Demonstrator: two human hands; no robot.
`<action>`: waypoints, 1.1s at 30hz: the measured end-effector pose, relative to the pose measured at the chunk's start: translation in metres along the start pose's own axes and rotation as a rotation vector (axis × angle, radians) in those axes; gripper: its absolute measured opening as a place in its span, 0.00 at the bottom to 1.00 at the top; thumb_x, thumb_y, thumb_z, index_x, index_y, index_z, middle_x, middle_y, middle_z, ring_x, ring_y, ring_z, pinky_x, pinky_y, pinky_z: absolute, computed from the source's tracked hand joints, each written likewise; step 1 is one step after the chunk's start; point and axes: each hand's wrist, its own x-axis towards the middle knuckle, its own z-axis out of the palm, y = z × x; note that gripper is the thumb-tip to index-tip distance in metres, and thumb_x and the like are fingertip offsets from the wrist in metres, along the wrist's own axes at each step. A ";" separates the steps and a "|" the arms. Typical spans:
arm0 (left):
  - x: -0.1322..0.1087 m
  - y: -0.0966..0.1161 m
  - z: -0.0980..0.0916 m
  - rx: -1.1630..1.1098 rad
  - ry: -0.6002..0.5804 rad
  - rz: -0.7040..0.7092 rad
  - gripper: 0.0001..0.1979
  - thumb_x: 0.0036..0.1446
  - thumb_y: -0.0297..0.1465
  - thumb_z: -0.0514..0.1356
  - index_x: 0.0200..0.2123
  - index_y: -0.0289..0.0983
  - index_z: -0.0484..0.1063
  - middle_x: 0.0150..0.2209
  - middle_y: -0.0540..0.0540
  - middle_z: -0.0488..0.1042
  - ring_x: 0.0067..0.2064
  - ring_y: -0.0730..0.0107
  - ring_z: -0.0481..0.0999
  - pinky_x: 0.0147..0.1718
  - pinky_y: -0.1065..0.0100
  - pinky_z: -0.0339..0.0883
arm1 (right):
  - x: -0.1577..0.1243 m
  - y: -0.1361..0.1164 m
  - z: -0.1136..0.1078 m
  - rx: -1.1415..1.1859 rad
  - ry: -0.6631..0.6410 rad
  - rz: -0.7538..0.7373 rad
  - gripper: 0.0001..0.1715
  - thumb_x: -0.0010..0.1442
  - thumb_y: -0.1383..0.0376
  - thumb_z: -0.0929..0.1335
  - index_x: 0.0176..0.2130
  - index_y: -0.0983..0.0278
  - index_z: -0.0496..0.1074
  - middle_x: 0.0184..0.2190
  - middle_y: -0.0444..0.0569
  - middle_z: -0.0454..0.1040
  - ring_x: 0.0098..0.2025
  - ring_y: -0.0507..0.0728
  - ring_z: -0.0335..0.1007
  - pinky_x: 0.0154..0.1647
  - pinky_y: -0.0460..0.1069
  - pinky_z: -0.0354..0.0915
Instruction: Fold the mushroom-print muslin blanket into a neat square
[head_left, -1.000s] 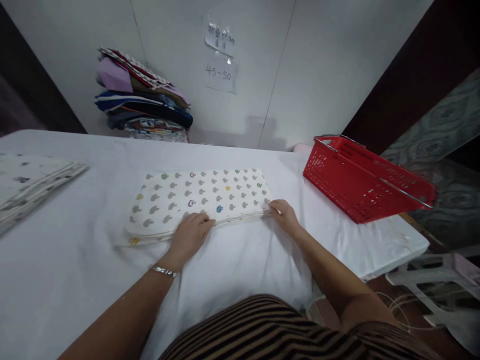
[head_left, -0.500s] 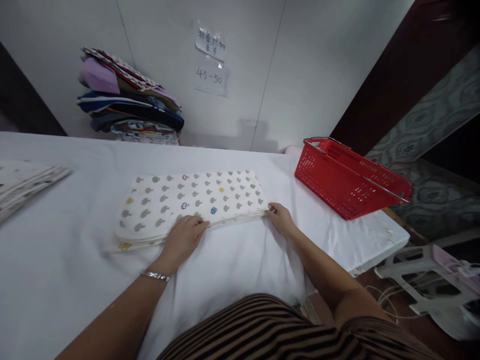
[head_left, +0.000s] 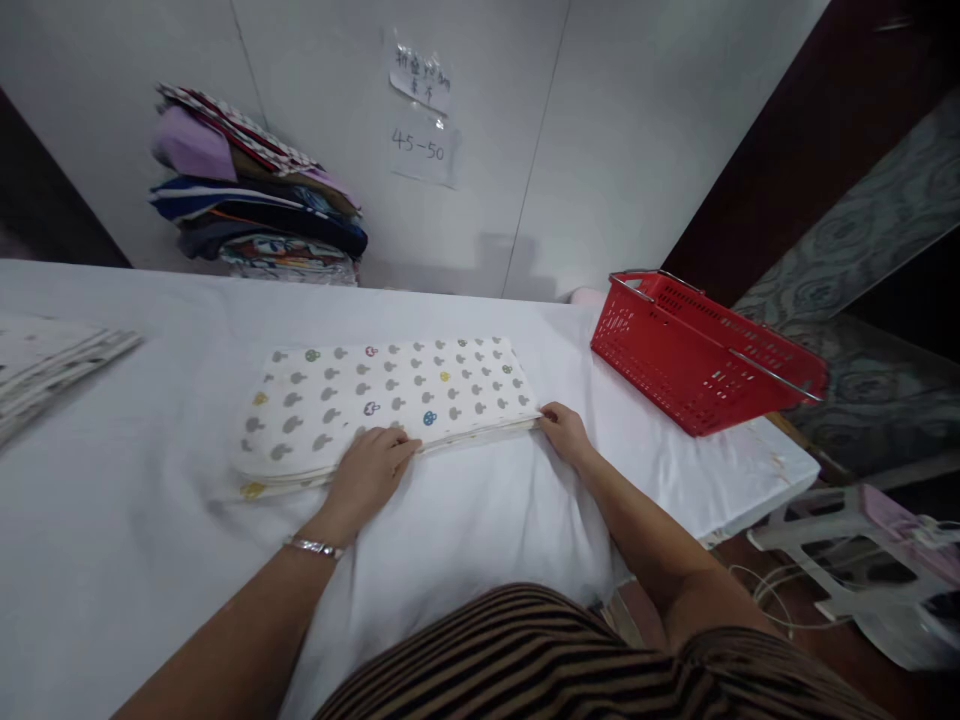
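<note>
A folded white cloth (head_left: 397, 400) lies flat in front of me, printed with grey mushroom-like shapes and a few coloured ones. Its layers show along the near edge, and the left end is rounded with a lower layer sticking out. My left hand (head_left: 373, 465) grips the near edge left of the middle, fingers on top and close together. At the near right corner, my right hand (head_left: 562, 430) pinches the cloth between thumb and fingers. Both hands rest low, close to the white-covered table (head_left: 465, 520).
A red plastic basket (head_left: 697, 360) with metal handles stands at the table's right end. Another folded patterned cloth (head_left: 52, 365) lies at far left. A stack of folded fabrics (head_left: 259, 190) stands against the wall, near paper signs (head_left: 421, 150). A white stool (head_left: 862, 560) is at lower right.
Both hands keep their hold on the cloth's near edge, and the cloth lies almost as before. The view has shifted very slightly.
</note>
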 end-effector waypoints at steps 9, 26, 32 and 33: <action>0.001 0.002 -0.003 -0.004 -0.009 -0.012 0.15 0.63 0.31 0.50 0.41 0.40 0.77 0.40 0.44 0.75 0.41 0.60 0.70 0.42 0.57 0.64 | 0.002 0.003 -0.004 0.036 -0.036 0.024 0.09 0.52 0.61 0.65 0.31 0.62 0.72 0.26 0.42 0.71 0.29 0.52 0.64 0.31 0.46 0.58; 0.002 -0.001 -0.003 -0.022 -0.003 -0.011 0.16 0.61 0.32 0.50 0.41 0.40 0.77 0.39 0.43 0.75 0.41 0.58 0.70 0.41 0.57 0.65 | -0.003 -0.005 -0.026 0.366 -0.160 0.489 0.03 0.49 0.68 0.68 0.29 0.65 0.73 0.23 0.44 0.74 0.17 0.46 0.61 0.15 0.42 0.51; 0.002 0.001 -0.007 -0.032 -0.018 -0.006 0.15 0.62 0.31 0.49 0.41 0.41 0.77 0.38 0.44 0.75 0.40 0.60 0.70 0.41 0.58 0.64 | 0.005 -0.008 -0.022 0.344 -0.315 0.499 0.09 0.54 0.61 0.68 0.27 0.65 0.72 0.22 0.44 0.73 0.16 0.46 0.61 0.13 0.42 0.49; 0.001 0.001 -0.007 -0.029 -0.018 -0.008 0.15 0.62 0.31 0.49 0.41 0.41 0.77 0.38 0.44 0.75 0.40 0.60 0.70 0.41 0.58 0.64 | 0.005 -0.009 -0.022 0.340 -0.313 0.508 0.10 0.54 0.61 0.68 0.26 0.65 0.71 0.21 0.44 0.73 0.16 0.46 0.60 0.13 0.42 0.49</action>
